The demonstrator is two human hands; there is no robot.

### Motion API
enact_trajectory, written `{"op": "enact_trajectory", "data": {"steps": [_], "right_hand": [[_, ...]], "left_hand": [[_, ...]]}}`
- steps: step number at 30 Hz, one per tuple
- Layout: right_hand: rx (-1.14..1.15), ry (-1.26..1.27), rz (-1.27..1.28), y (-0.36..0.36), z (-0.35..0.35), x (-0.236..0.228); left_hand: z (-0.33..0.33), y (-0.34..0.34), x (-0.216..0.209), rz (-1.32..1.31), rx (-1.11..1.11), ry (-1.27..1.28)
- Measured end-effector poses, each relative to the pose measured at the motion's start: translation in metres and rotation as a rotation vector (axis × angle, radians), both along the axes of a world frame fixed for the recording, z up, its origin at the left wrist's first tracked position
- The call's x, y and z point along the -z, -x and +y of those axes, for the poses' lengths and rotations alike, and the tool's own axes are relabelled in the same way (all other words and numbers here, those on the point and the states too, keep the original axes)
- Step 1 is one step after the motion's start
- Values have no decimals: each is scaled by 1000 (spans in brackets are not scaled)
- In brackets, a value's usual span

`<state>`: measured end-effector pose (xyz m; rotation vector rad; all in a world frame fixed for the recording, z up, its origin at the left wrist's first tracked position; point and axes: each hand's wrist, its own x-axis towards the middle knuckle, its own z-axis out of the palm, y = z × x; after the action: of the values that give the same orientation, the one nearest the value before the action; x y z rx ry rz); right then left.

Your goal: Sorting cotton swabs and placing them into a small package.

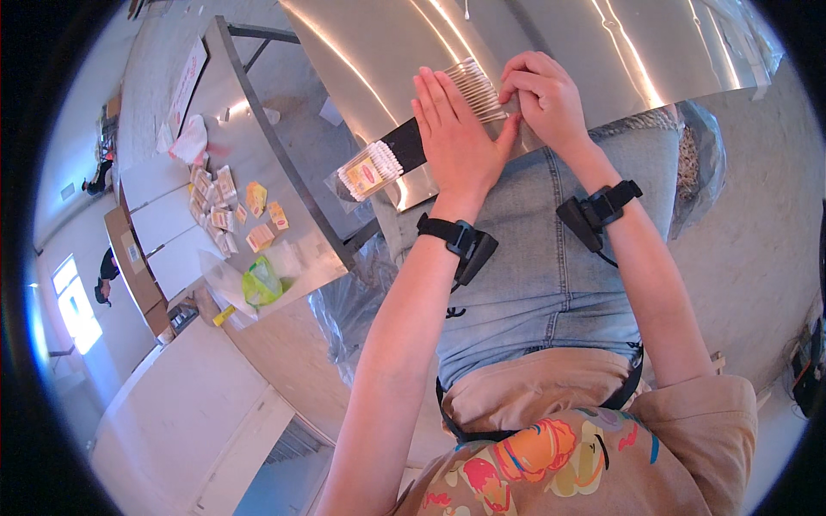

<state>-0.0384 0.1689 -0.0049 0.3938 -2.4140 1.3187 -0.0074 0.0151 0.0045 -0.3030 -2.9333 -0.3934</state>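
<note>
A row of cotton swabs (473, 86) lies side by side on the shiny metal table (594, 52). My left hand (456, 142) rests flat across the row's left part, fingers straight and thumb spread toward the right. At the row's right edge is my right hand (548, 101), its fingers curled in a pinch; whatever is between the fingertips is hidden. Left of my left hand, a black strip (403, 146) shows partly from under it. On that strip's far left end sits a clear pack of cotton swabs (372, 170) with a yellow and red label.
A lone cotton swab (466, 10) lies at the table's far edge. To the left, a second metal table (301, 232) bears several packs (213, 198), yellow cards (256, 198) and a green bag (261, 282). A clear plastic bag (699, 163) hangs right of my lap.
</note>
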Motion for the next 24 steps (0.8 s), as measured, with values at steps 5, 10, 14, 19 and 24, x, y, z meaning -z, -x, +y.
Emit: {"op": "enact_trajectory", "data": {"steps": [5,10,14,19,24], "right_hand": [[3,-28,14,0,0,1],[-11,-48,10,0,1,1],[32,-2,-5,0,-2,1],[35,-23,-5,0,-1,0],[0,-62,-1,1,1,2]], "left_hand": [[0,0,0,-3,1,13],[1,1,1,-6,9,16],[0,0,1,-12,10,22],[1,1,0,-4,11,7],[1,0,0,-10,4,1]]}}
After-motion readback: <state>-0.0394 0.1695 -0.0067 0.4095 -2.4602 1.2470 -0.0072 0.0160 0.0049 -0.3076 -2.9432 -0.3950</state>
